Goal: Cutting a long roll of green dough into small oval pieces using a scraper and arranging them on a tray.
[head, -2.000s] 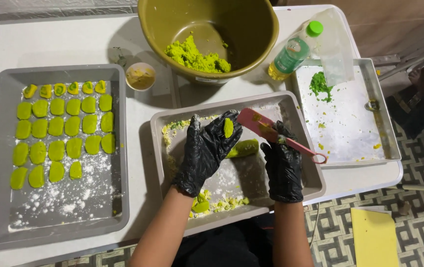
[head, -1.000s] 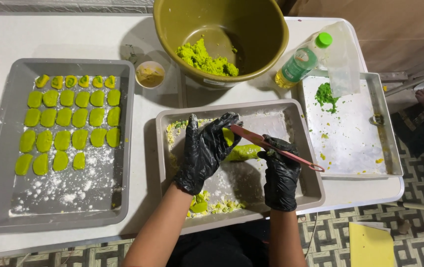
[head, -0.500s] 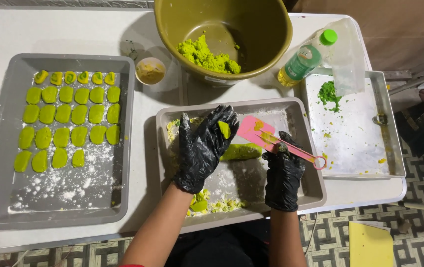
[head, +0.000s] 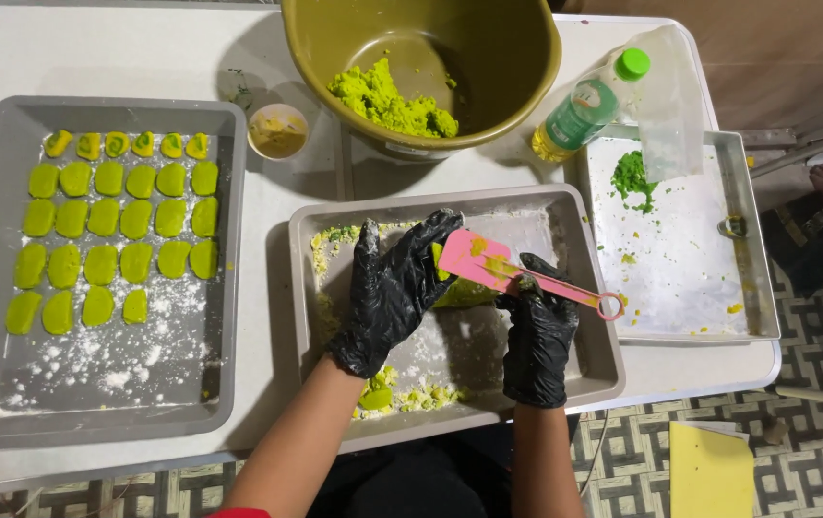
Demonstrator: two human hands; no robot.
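Observation:
Both my hands wear black gloves and work over the middle grey tray (head: pixel 584 288). My left hand (head: pixel 394 288) pinches a small piece of green dough at its fingertips, above a green dough log (head: pixel 464 294) lying on the floured tray. My right hand (head: pixel 538 331) grips the handle of a pink spatula (head: pixel 488 263), whose blade is smeared with dough and rests against the piece by my left fingers. Green and yellow crumbs (head: pixel 402 395) lie at the tray's near edge.
A left grey tray (head: pixel 224 288) holds rows of flat green dough pieces (head: pixel 109 235). An olive bowl (head: pixel 517 58) with green dough stands at the back, a small cup (head: pixel 278 130) beside it. A green-capped bottle (head: pixel 589 105) and a right floured tray (head: pixel 747 278) stand right.
The spatula blade has swung from pointing away to lying flat against the piece at my left fingertips. Both hands stayed over the middle tray.

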